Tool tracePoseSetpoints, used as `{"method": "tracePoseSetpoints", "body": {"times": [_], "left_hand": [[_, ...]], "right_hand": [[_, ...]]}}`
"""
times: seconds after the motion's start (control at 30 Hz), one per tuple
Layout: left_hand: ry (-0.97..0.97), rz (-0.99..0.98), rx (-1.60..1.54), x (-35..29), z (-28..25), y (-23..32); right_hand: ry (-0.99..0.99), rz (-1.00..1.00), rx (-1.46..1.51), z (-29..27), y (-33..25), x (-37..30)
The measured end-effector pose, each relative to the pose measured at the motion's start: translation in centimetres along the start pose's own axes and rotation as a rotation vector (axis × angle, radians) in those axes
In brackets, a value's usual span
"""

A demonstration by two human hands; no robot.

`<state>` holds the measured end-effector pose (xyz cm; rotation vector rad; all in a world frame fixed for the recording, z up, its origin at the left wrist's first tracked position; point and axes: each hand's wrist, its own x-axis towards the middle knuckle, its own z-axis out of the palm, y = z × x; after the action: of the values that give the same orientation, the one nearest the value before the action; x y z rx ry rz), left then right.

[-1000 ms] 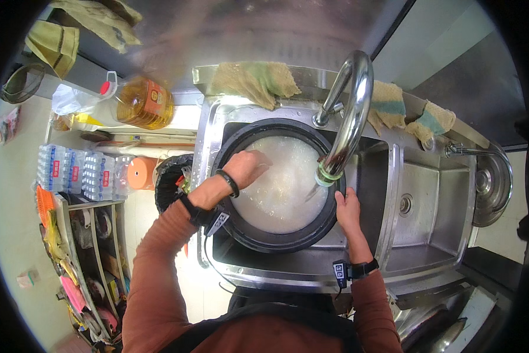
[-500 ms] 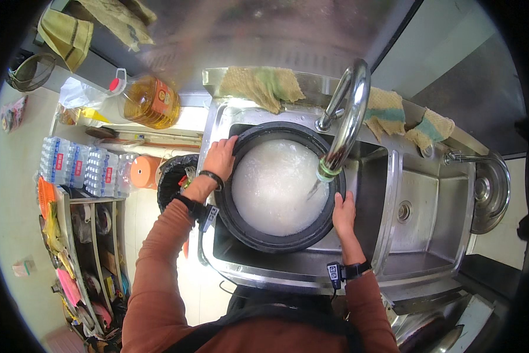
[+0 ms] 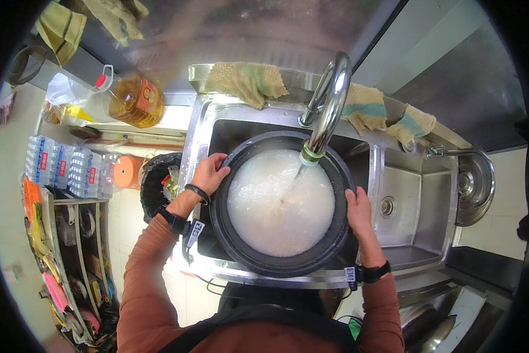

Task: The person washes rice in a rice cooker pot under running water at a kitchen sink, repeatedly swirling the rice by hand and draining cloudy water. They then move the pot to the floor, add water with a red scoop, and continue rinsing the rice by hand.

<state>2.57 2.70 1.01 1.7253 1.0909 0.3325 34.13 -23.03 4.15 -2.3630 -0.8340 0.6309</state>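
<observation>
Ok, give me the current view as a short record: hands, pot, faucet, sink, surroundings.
Left hand: gripping left rim of the black pot
Right hand: gripping the pot's right rim
Pot contents: cloudy whitish liquid
Faucet: running into the liquid
Sink: two metal basins, pot at the left one
Behind sink: three tan cloths on the ledge
Left side: jug of amber liquid, black-lined bin

Oil jug (image 3: 136,101): stood at upper left. Bottles (image 3: 64,166): packed at far left, beside an orange tub (image 3: 127,172). Bin (image 3: 152,199): lined in black, left of centre. Rack (image 3: 79,201): filled, lower left. Cloths (image 3: 248,81): three, draped from top centre to upper right.
</observation>
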Motion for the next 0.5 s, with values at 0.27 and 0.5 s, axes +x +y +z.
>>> {"method": "tracePoseSetpoints", "body": {"times": [0.27,0.5], "left_hand": [[-0.017,-0.1,-0.511,-8.7,6.2,5.2],[0.032,-0.157,-0.873,-12.5,14.1,7.8]], "right_hand": [[-0.094,-0.066,-0.148,-13.2,-3.1,-2.0],[-0.046,-0.102,-0.324,-20.1,-2.9,-4.0]]}}
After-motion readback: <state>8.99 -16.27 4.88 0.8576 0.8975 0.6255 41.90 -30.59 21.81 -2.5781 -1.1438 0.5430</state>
